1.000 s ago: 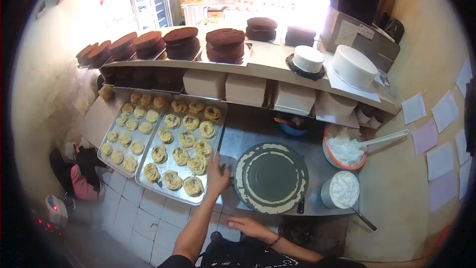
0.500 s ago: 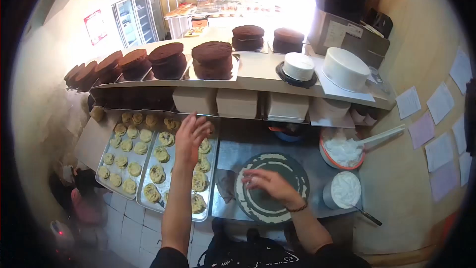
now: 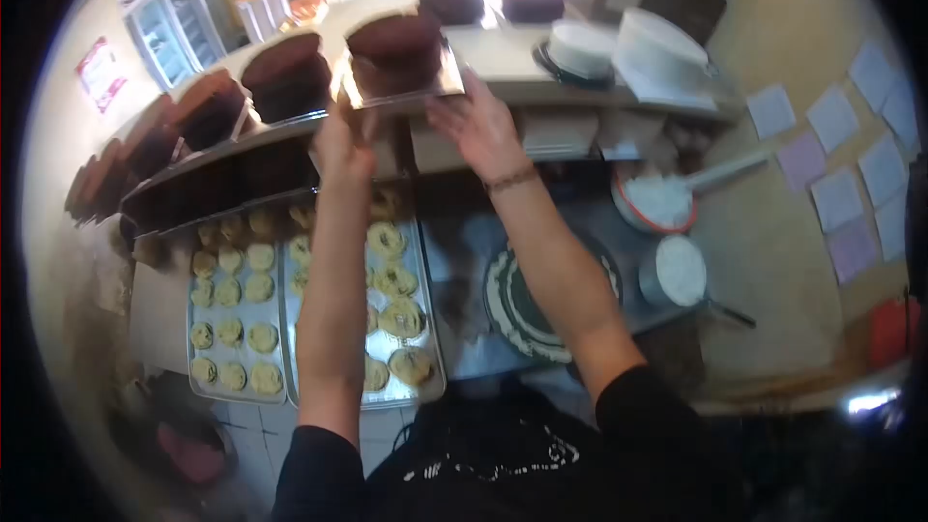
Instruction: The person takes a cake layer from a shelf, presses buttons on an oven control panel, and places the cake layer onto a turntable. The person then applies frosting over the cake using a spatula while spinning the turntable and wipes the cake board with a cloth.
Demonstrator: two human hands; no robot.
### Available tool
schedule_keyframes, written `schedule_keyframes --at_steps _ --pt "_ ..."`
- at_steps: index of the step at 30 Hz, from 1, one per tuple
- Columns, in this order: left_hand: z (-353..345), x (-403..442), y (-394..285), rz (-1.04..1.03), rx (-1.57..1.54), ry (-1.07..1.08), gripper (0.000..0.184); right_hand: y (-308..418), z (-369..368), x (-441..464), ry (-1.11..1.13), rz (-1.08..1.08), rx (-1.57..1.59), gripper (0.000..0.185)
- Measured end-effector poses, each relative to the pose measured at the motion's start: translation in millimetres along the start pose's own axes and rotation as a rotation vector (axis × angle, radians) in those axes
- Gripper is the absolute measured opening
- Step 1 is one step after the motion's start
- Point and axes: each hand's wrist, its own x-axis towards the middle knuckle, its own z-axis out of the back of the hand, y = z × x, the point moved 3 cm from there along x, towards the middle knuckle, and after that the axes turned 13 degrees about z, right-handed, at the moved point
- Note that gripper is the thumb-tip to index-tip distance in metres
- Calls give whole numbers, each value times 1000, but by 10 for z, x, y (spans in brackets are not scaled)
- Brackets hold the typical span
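Observation:
On the upper shelf, a dark chocolate cake in stacked layers sits on a shiny square cake board. My left hand grips the board's left edge, fingers partly turned under it. At the right edge, my right hand holds the same board, with some fingers below its front corner. Motion blur hides the exact finger contact, and I cannot tell whether the board is off the shelf. Below my right forearm lies a dark green turntable with cream smears, partly covered by that arm.
More chocolate cakes line the shelf, left and behind. Two white-coated cakes stand right. Trays of dough mounds lie below left. A bowl of white cream and a metal pot of cream stand right.
Both hands have moved up and forward from above the tray and turntable to the sides of the cake board. The view has tilted down and shifted.

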Motion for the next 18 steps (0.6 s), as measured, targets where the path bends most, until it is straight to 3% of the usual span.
schedule_keyframes --at_steps 2,5,8,10,13,18 --pt "2 38 -10 -6 -18 8 20 -55 29 149 -130 -72 -12 24" --pt "24 -305 39 -8 47 91 17 203 16 -102 -104 -44 -117 18" --pt "214 -830 143 53 103 211 23 471 213 -517 -2 -118 -108 27" --pt "369 -1290 276 72 153 290 39 666 363 -872 130 -158 -200 40" --pt "559 -2057 663 66 286 243 62 855 689 -1480 306 -263 -306 63" --pt "1864 -2330 1672 372 337 132 75 569 1692 -2301 299 -572 -312 60"
